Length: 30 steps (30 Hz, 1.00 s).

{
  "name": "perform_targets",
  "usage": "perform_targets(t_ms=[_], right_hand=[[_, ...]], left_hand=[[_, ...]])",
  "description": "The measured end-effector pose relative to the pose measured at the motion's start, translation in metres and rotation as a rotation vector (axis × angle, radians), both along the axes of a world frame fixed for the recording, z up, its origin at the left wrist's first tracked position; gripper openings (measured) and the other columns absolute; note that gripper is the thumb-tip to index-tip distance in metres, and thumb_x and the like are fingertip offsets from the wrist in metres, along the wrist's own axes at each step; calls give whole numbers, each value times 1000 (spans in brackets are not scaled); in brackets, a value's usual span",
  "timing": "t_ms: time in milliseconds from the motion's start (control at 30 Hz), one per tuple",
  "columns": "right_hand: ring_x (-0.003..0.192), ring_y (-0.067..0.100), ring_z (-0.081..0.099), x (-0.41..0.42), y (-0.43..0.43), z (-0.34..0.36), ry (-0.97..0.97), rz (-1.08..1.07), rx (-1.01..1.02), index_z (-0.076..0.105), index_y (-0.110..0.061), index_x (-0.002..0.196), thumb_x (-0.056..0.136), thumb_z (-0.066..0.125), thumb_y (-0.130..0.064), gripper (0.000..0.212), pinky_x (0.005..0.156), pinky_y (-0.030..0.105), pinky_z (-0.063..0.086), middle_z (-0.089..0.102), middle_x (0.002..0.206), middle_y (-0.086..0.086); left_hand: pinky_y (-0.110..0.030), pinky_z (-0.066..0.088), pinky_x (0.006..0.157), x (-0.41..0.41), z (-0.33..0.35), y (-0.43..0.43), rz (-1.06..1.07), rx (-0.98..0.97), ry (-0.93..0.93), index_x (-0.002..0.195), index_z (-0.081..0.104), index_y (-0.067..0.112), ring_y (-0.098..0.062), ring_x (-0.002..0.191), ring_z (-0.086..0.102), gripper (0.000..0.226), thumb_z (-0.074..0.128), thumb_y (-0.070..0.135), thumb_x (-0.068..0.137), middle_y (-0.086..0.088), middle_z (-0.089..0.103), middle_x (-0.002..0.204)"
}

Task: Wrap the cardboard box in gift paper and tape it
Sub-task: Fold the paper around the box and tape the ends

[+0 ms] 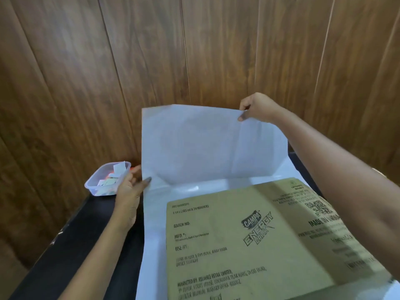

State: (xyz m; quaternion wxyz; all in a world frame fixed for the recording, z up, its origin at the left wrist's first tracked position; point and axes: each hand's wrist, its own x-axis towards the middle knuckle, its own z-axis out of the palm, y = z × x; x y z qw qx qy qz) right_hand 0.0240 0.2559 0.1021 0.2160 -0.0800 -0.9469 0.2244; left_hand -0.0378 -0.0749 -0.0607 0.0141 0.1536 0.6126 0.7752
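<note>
Just one cam, head-worn and wide-angle, tilted forward and down. It faces the wood-panel wall (65, 72), which fills the top half. The cardboard box (249, 245) sits close under the lens, cut off by the bottom edge, gift paper (194, 148) mid-frame. The left hand (129, 195) and right hand (257, 109) reach in from the lower sides.

Dark counter (91, 230) against the wood-panelled wall, white gift paper (194, 148) spread across it under the cardboard box (249, 245), clear plastic tub (104, 180) of scraps at the far-left corner.

Near end of cardboard box (238, 245) off-frame
</note>
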Motion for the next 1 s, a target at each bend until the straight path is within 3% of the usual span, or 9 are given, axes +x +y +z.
perform_targets(t_ms=[67, 167, 333, 433, 533, 700, 767, 867, 1000], right_hand=[[60, 14, 42, 18, -5, 2, 53, 32, -9, 58, -10, 67, 76, 73, -7, 18, 52, 24, 29, 48, 64, 0], [54, 12, 40, 43, -15, -1, 100, 65, -17, 60, -5, 70, 79, 70, -5, 13, 46, 19, 29, 49, 66, -1], [49, 12, 38, 90, -34, -13, 163, 45, -1, 59, -5, 72, 82, 66, -6, 13, 46, 23, 29, 47, 60, 2], [46, 8, 36, 121, -47, -21, 202, 8, 29, 59, -9, 72, 84, 62, -8, 13, 47, 23, 26, 45, 54, -3], [47, 8, 36, 161, -63, -33, 200, -20, 132, 61, -10, 76, 87, 59, -12, 12, 49, 17, 22, 44, 52, -6], [74, 30, 59, 206, -82, -75, 248, -90, 345, 66, -14, 79, 87, 50, -19, 19, 64, 29, 39, 65, 75, 6], [73, 33, 61, 219, -87, -97, 275, -90, 378, 67, -15, 76, 85, 52, -19, 18, 60, 31, 39, 61, 75, 10], [65, 27, 61, 235, -99, -129, 265, -104, 454, 68, -15, 73, 84, 49, -20, 22, 52, 26, 32, 60, 69, 7], [60, 17, 64, 248, -105, -161, 287, -29, 559, 63, -16, 62, 72, 40, -21, 26, 38, 21, 40, 61, 54, -4]], left_hand=[[-31, 42, 101, 21, 6, -2, 272, -224, 175, 129, 46, 16, -16, 123, 46, 50, 66, 10, 83, -1, 48, 134], [-36, 26, 107, 76, 14, 4, 496, -487, 559, 129, 42, 13, -18, 130, 23, 62, 71, 26, 76, -5, 28, 139], [-23, 12, 108, 146, 14, 24, 332, -755, 977, 112, 49, 18, -20, 120, 28, 43, 53, 43, 77, -3, 32, 125], [-34, 24, 106, 175, 14, 33, 9, -927, 934, 114, 51, 20, -13, 120, 24, 52, 44, 56, 78, 4, 30, 125], [-34, 23, 110, 206, 11, 31, -263, -1161, 867, 125, 46, 21, -11, 128, 21, 62, 47, 65, 81, 5, 29, 137], [-32, 24, 108, 248, 4, 38, -163, -1403, 1136, 141, 32, 21, -15, 137, 22, 72, 48, 62, 84, 3, 21, 152], [-32, 34, 102, 253, -5, 45, -26, -1437, 1196, 139, 37, 16, -20, 131, 36, 69, 57, 54, 84, -2, 35, 146], [-31, 48, 68, 251, -16, 47, 192, -1336, 1295, 99, 62, 13, -25, 89, 60, 62, 84, 48, 53, -6, 60, 107], [-43, 32, 93, 256, -33, 42, 440, -1165, 1470, 114, 49, 12, -29, 113, 41, 66, 80, 34, 59, -10, 42, 125]])
